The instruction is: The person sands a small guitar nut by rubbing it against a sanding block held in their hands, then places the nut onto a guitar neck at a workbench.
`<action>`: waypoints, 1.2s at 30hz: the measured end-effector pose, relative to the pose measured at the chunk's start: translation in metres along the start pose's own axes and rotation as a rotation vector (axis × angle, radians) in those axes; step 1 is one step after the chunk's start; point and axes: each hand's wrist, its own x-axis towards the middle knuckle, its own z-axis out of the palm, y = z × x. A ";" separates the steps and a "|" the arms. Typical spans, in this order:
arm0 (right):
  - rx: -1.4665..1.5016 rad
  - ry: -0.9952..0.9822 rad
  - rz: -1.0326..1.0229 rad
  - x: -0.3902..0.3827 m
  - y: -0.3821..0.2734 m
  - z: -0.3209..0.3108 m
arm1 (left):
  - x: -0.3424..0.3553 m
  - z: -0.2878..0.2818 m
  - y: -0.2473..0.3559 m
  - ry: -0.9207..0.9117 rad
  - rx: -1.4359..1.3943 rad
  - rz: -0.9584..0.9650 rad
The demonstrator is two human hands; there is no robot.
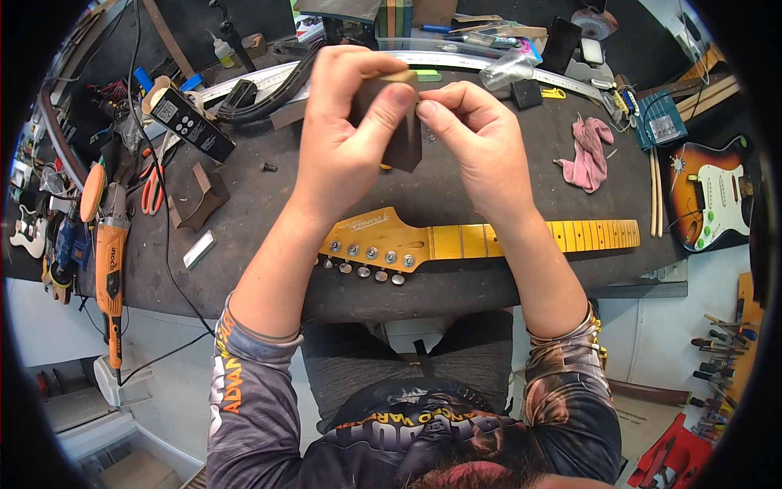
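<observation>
Pink cloth (588,155) lies on the dark bench (407,301), right of a yellow guitar neck (464,242) partly covered by the right forearm (533,261). Above the neck, the left hand (346,134) grips a dark brown sheet (403,151), tan along its top. The right hand's (485,143) fingertips close together at its edge; whether they grip it, I cannot tell. Fingers hide its upper part.

Orange power tool (109,265) at left of frame, red-handled tool (153,194) and black box (195,126) upper left on the desk (244,253), pink cloth (588,156) and teal box (661,122) upper right, sunburst guitar body (707,196) far right, hand tools (720,345) lower right.
</observation>
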 end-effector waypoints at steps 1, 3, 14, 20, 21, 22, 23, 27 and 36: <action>0.000 0.000 0.000 0.001 -0.001 0.000 | 0.000 0.000 0.001 0.001 0.000 0.000; 0.030 0.020 -0.043 0.002 -0.004 0.000 | -0.001 0.000 0.004 -0.080 0.055 -0.007; -0.020 -0.014 -0.026 0.000 0.001 -0.001 | -0.001 0.001 0.004 -0.005 0.033 -0.021; 0.020 0.004 -0.033 0.001 -0.002 -0.002 | -0.003 -0.001 0.004 -0.112 0.041 -0.014; -0.003 -0.006 -0.021 0.001 -0.001 -0.003 | -0.002 -0.001 0.005 -0.111 0.043 -0.013; -0.027 -0.014 -0.009 0.001 0.001 -0.004 | -0.001 0.000 0.005 -0.017 0.049 -0.002; -0.029 -0.013 -0.009 0.000 0.001 -0.004 | 0.000 0.001 0.004 0.077 0.056 0.010; -0.013 -0.026 -0.010 0.001 -0.001 -0.007 | -0.002 0.001 0.001 -0.054 0.047 0.016; 0.036 -0.025 -0.066 0.005 -0.001 -0.001 | 0.003 -0.006 0.001 -0.078 0.092 0.036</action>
